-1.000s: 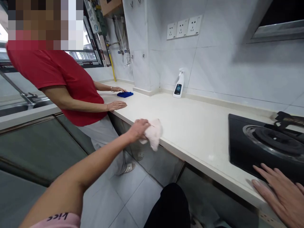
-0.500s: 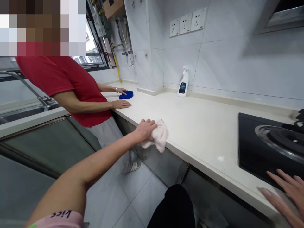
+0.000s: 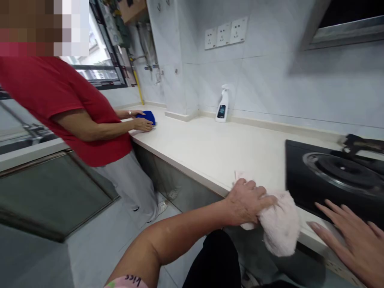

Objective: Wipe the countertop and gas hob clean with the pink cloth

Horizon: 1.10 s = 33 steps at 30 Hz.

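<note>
Bunching a pink terry cloth [image 3: 280, 224] under the closed left grip [image 3: 247, 202], the person holds it at the front edge of the white stone surface [image 3: 195, 144]. From that grip, the cloth's bulk lies toward 4 o'clock, its long axis running from 10 to 4 o'clock, with a corner poking out at 11 o'clock. The left hand is the nearer; the open right hand [image 3: 348, 240] lies spread at 3 o'clock, just beside the black gas hob [image 3: 327, 180]. Well apart at 10 o'clock, a co-worker's hand [image 3: 142, 125] rests against a blue cloth [image 3: 147, 117], and a white spray bottle [image 3: 222, 108] stands toward 11 o'clock.
</note>
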Each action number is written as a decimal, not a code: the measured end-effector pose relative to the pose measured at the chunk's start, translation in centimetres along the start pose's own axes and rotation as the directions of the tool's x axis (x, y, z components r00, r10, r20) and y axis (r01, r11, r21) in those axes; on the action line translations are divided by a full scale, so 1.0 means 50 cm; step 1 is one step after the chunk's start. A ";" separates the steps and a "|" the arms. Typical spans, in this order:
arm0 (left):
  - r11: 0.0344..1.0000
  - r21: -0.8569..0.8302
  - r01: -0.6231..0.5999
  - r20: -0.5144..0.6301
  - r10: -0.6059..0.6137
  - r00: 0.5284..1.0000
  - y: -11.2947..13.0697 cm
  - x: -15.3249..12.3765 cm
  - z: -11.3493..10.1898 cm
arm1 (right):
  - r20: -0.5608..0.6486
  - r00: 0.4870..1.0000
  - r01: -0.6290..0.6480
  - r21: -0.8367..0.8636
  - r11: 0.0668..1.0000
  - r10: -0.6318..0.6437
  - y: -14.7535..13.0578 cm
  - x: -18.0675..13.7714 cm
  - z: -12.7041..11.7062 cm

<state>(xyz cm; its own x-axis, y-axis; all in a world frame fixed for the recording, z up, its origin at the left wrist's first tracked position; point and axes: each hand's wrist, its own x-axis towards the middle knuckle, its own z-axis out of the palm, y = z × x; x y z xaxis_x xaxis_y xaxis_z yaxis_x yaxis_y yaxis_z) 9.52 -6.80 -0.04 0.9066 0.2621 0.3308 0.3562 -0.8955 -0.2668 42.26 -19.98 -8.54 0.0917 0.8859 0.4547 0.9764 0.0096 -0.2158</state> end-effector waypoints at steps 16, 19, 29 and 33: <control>0.968 -0.002 0.250 0.099 -0.248 0.964 -0.237 -0.172 -0.023 | 0.084 0.994 -0.072 -0.015 0.997 0.073 -0.136 0.031 -0.104; 0.971 0.052 0.231 0.107 -0.236 0.966 -0.213 -0.152 -0.035 | 0.061 0.994 -0.099 0.089 0.991 0.093 -0.141 0.032 -0.109; 0.994 0.060 -0.091 0.087 0.086 0.993 0.056 0.072 -0.033 | -0.131 0.967 -0.141 0.446 0.884 0.221 -0.146 0.042 -0.113; 0.995 0.003 -0.099 0.002 0.099 0.995 0.192 0.177 -0.021 | -0.158 0.954 -0.137 0.523 0.841 0.254 -0.119 0.055 -0.124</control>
<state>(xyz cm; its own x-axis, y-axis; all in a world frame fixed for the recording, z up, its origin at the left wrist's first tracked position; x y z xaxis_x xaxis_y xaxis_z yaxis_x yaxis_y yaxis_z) 20.70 -13.44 1.27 0.9378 0.1726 0.3011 0.2652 -0.9161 -0.3008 37.92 -20.49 -0.65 0.3663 0.7749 0.5152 0.7061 0.1291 -0.6962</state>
